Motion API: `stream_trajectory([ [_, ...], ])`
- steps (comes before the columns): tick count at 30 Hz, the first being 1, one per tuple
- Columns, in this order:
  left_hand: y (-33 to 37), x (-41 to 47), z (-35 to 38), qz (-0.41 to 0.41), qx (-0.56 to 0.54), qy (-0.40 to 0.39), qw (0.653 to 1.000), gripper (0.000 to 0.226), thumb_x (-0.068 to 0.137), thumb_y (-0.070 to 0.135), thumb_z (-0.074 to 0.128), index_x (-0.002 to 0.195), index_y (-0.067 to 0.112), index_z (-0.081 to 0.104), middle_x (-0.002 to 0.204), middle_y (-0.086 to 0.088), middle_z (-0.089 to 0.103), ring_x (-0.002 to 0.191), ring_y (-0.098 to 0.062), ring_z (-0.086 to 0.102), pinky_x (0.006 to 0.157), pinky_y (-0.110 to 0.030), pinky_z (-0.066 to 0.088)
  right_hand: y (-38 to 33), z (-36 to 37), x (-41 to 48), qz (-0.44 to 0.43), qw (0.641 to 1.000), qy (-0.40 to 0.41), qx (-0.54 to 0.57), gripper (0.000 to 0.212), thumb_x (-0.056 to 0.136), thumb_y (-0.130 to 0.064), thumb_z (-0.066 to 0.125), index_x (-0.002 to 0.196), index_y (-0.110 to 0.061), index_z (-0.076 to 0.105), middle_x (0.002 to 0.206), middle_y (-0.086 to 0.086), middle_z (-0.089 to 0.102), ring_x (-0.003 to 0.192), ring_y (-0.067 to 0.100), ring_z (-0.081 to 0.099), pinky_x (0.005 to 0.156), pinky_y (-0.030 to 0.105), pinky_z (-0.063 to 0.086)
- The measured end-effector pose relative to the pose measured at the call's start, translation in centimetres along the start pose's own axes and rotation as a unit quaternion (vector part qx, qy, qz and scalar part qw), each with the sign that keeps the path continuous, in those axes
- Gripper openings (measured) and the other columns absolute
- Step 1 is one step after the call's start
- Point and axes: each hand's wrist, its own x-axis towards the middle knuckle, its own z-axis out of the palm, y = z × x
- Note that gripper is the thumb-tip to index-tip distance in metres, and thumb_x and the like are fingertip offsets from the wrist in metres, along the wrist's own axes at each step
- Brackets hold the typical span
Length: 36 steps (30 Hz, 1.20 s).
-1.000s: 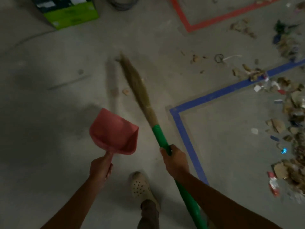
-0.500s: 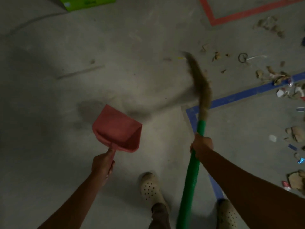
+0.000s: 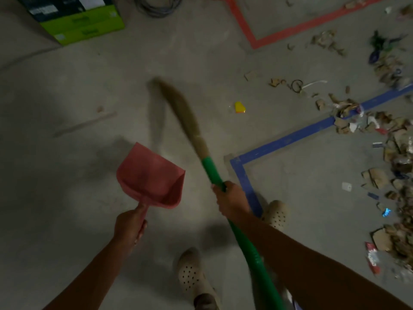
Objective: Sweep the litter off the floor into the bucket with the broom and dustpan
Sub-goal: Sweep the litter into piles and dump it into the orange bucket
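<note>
Grey concrete floor (image 3: 67, 198) marked with blue tape (image 3: 290, 137) and red tape (image 3: 279, 34). Left hand (image 3: 129, 227) grips the dustpan (image 3: 152, 175); right hand (image 3: 232, 200) grips the broom (image 3: 207, 166). Litter (image 3: 393, 135) lies along the right.

1. Broom (image 3: 207, 163): green handle, tan bristle head, bristles motion-blurred. It slants away and to the left. Right hand (image 3: 230, 200) grips the green handle a little below the bristles
2. Dustpan (image 3: 152, 175): red plastic, open lip facing away, just left of the broom handle. Left hand (image 3: 129, 227) grips its short handle
3. Litter (image 3: 393, 153): brown card scraps and wrappers heaped along the right edge, some across the blue tape line (image 3: 290, 137). One yellow piece (image 3: 239, 107) lies alone, right of the bristles
</note>
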Motion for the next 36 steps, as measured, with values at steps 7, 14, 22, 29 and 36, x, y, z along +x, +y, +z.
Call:
stream_trajectory([
  [7,5.9,-0.3,4.4,0.009,0.058,0.012,0.998,0.076,0.087,0.072,0.058,0.056,0.002,0.057,0.047,-0.014,0.048,0.031,-0.017,0.035,0.040,-0.018,0.027,1.3,-8.2,6.3,0.133,0.990,-0.043,-0.034,0.035,0.100,-0.041,0.057,0.109,-0.008,0.057,0.091,0.008,0.067,0.061,0.014,0.060,0.049,0.026,0.050],
  [14,12.9,-1.0,12.7,0.015,0.042,-0.029,0.999,0.062,0.093,0.055,0.061,0.063,0.001,0.056,0.047,-0.011,0.046,0.030,-0.016,0.031,0.041,-0.016,0.023,5.8,-24.0,11.6,0.203,0.953,0.156,0.162,0.041,0.099,-0.046,0.056,0.093,-0.007,0.061,0.083,0.010,0.069,0.061,0.019,0.063,0.054,0.033,0.054],
  [22,21.2,-3.2,22.0,0.043,0.042,-0.043,0.997,0.052,0.095,0.047,0.062,0.069,0.003,0.056,0.061,-0.015,0.053,0.031,-0.014,0.032,0.038,-0.015,0.021,5.3,-35.7,11.7,0.154,0.867,0.314,0.354,0.035,0.103,-0.043,0.052,0.093,-0.011,0.061,0.078,0.008,0.066,0.059,0.018,0.062,0.051,0.028,0.051],
  [29,28.8,-6.6,29.3,0.075,0.111,-0.048,0.990,0.063,0.088,0.062,0.065,0.063,0.006,0.054,0.052,-0.010,0.047,0.034,-0.016,0.032,0.038,-0.015,0.022,5.1,-36.7,9.9,0.057,0.958,0.170,0.224,0.029,0.101,-0.043,0.054,0.100,-0.015,0.060,0.083,0.008,0.068,0.060,0.017,0.063,0.053,0.030,0.058],
  [36,32.0,-8.3,34.8,0.102,0.172,-0.049,0.979,0.066,0.084,0.070,0.065,0.063,0.008,0.053,0.052,-0.008,0.047,0.036,-0.015,0.033,0.039,-0.017,0.023,10.0,-37.5,11.6,0.156,0.981,0.006,0.116,0.031,0.098,-0.046,0.060,0.102,-0.015,0.061,0.087,0.006,0.069,0.061,0.015,0.063,0.050,0.025,0.052],
])
